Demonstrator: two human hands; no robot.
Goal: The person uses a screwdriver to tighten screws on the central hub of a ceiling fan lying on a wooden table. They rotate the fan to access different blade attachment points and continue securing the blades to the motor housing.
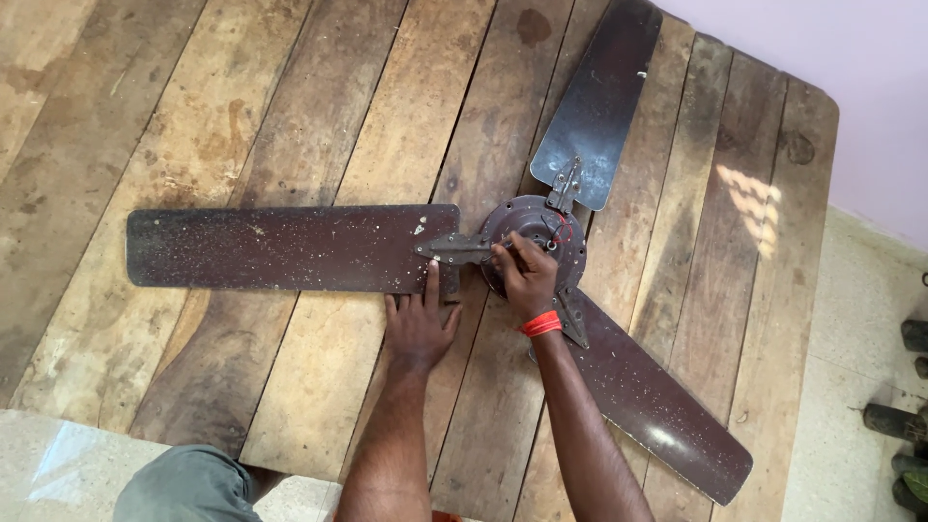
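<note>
A dusty brown ceiling fan lies flat on a wooden plank table (319, 97), its round motor hub (534, 224) in the middle and three blades spread out. My left hand (420, 324) rests flat with fingers apart on the inner end of the left blade (280, 248), beside its metal bracket (452, 248). My right hand (525, 275), with a red band at the wrist, pinches a thin tool or screw where that bracket meets the hub; what it grips is too small to tell. Another blade (597, 101) points up, the third blade (657, 401) down right.
The table's right edge runs along a pale tiled floor (851, 387) and a light wall (831, 58). Dark objects (904, 425) lie on the floor at the far right. My knee in grey cloth (188, 488) shows at the bottom left.
</note>
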